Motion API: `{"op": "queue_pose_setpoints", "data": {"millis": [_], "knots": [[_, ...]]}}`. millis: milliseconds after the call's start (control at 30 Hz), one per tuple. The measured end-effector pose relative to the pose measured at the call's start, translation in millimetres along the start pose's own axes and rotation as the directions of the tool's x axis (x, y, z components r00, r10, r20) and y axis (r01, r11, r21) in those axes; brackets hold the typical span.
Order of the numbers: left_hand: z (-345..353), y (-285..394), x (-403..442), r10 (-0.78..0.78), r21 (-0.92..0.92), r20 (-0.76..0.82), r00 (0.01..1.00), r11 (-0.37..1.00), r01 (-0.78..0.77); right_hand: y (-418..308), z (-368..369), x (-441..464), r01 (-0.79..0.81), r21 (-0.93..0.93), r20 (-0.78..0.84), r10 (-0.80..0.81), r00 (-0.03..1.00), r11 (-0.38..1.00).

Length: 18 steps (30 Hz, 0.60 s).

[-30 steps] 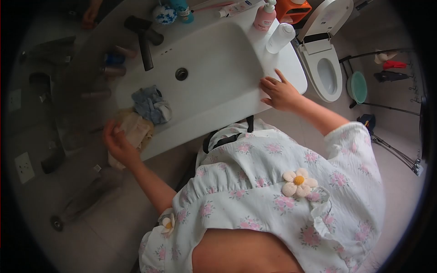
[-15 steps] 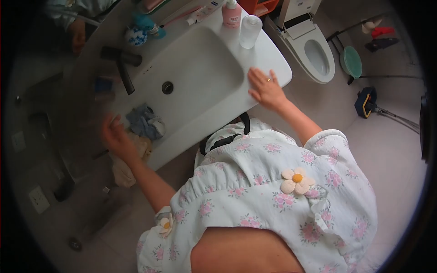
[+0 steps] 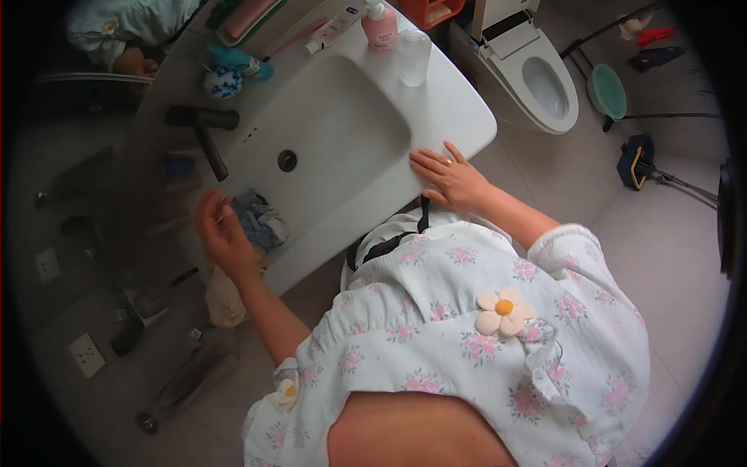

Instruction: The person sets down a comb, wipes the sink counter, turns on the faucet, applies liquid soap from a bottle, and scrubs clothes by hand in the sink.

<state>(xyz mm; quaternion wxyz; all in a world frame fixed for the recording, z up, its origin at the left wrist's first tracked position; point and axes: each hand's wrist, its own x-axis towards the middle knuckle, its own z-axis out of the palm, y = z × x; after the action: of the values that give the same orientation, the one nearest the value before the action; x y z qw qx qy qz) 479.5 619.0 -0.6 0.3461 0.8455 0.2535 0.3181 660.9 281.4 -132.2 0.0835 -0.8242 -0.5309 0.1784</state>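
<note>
My right hand [image 3: 457, 180] lies with fingers stretched out on the front rim of the white washbasin [image 3: 342, 210], holding nothing. A ring shows on one finger. Raised by the basin's left end, my left hand [image 3: 226, 236] has loosely bent fingers, with thumb and fingers apart and nothing visible between them. Just right of it, a crumpled grey-blue cloth [image 3: 261, 218] lies on the basin's left rim. Partly hidden behind my left wrist, a beige cloth [image 3: 226, 300] hangs over the edge. The dark tap [image 3: 206, 132] stands above the left hand.
A pink pump bottle [image 3: 380, 27] and a clear bottle [image 3: 413, 58] stand on the basin's far right corner. A toothpaste tube [image 3: 331, 31] and a blue-and-white item [image 3: 224, 82] lie along the back. The toilet [image 3: 537, 86] is beyond, with a green basin [image 3: 607, 92] beside it.
My right hand has slid down and left to the front rim. My left hand has moved slightly right, closer to the grey-blue cloth. The camera view has shifted a little.
</note>
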Motion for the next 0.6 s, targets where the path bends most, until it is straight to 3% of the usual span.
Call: {"op": "queue_pose_setpoints", "data": {"millis": [100, 200, 300, 367, 500, 600], "knots": [[-0.5, 1.6, -3.8, -0.014, 0.032, -0.008, 1.000, 0.999, 0.015, 29.0, -0.4, -41.0, -0.124, -0.020, -0.102, 0.121, 0.987, 0.992], [-4.5, -3.0, -7.7, 0.007, 0.051, -0.013, 1.000, 0.999, -0.006, 70.2, -11.5, -49.3, -0.328, -0.082, -0.338, 0.284, 0.898, 0.941], [-4.6, -12.9, -13.6, -0.011, 0.031, -0.008, 1.000, 0.999, 0.012, 103.3, -7.7, -23.7, -0.212, 0.082, -0.507, 0.224, 0.832, 0.974], [-3.9, -14.0, -15.4, -0.078, 0.031, 0.010, 0.997, 0.997, 0.077, 112.7, -19.2, -1.3, -0.268, 0.200, -0.538, 0.334, 0.774, 0.943], [-4.7, -15.6, -13.5, -0.018, 0.049, 0.015, 1.000, 0.999, 0.017, 146.9, -47.3, 30.1, -0.323, 0.557, -0.464, 0.610, 0.643, 0.765], [-10.9, -13.1, -17.8, 0.006, 0.093, 0.023, 1.000, 0.996, -0.008, 181.8, -74.1, 34.5, -0.331, 0.541, -0.525, 0.618, 0.586, 0.773]]}}
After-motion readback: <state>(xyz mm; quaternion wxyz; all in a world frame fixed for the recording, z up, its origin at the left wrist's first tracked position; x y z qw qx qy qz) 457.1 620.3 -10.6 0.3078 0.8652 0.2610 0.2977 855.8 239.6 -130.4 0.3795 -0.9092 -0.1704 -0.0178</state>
